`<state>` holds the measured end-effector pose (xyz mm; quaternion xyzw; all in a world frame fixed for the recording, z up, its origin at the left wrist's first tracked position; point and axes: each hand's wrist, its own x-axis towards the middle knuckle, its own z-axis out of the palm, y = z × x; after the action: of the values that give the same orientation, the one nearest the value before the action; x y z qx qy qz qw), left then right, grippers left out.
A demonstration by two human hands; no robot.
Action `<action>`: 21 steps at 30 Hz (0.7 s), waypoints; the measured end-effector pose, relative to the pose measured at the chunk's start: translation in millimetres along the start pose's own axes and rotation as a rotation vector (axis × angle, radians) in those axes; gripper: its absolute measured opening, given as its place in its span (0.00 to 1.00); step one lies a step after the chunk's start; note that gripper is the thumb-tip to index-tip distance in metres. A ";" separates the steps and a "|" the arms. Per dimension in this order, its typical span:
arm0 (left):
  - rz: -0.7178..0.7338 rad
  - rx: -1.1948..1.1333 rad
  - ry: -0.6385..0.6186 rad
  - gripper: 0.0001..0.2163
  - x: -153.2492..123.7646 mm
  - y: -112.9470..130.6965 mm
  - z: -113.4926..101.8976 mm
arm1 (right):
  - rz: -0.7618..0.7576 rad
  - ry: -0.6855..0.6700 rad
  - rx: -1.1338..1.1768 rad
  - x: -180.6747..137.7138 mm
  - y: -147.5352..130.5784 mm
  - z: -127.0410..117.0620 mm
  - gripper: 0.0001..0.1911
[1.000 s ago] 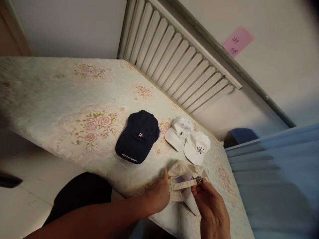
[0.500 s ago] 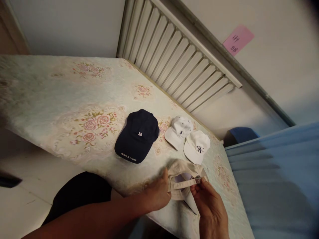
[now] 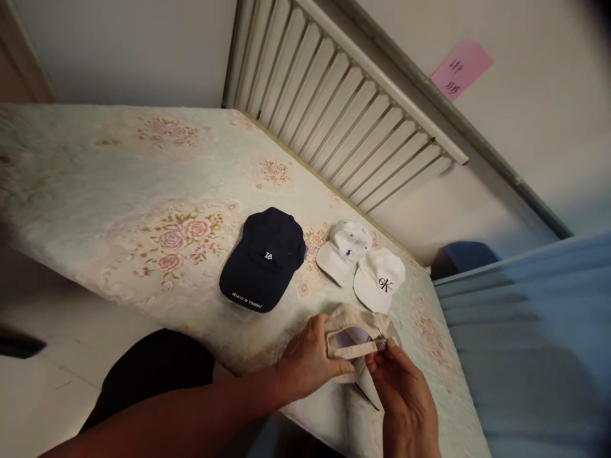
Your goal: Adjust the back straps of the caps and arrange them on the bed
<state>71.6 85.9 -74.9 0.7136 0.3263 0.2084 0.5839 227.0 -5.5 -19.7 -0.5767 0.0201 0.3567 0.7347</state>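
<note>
Between my hands is a beige baseball cap [image 3: 356,316], turned so its back opening and adjusting strap [image 3: 356,350] face me. My left hand [image 3: 310,359] grips the cap's left side, the thumb lying near the strap's lower edge. With thumb and fingers my right hand [image 3: 403,388] pinches the strap's right end at a small metal buckle [image 3: 380,344]. Just beyond lie a white cap with black "CK" letters [image 3: 379,280] and a white cap with a small dark emblem [image 3: 344,250]. A navy cap with "LA" [image 3: 263,261] rests to the left.
The caps lie on a floral cover [image 3: 119,172]. A white radiator [image 3: 334,102] runs along the wall behind it. Blue curtain [image 3: 529,343] hangs at the right, near a blue object [image 3: 470,257]. A pink note [image 3: 461,69] is on the wall.
My left hand has shifted its hold on the cap, and its thumb now reaches out toward the strap. My right hand stays pinched at the buckle.
</note>
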 end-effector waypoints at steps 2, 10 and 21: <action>-0.018 -0.050 -0.008 0.27 0.6 2.6 -4.8 | 0.009 -0.017 -0.003 -0.7 0.4 2.0 0.13; -0.065 0.021 0.070 0.14 22.2 -5.0 1.3 | -0.005 -0.066 -0.056 -2.8 6.3 2.6 0.12; 0.039 0.049 0.150 0.03 34.6 -16.0 5.1 | -0.001 -0.061 -0.061 -4.3 9.5 3.1 0.13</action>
<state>95.7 108.5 -94.5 0.7162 0.3602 0.2645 0.5361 217.5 -4.2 -24.7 -0.5877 -0.0138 0.3742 0.7172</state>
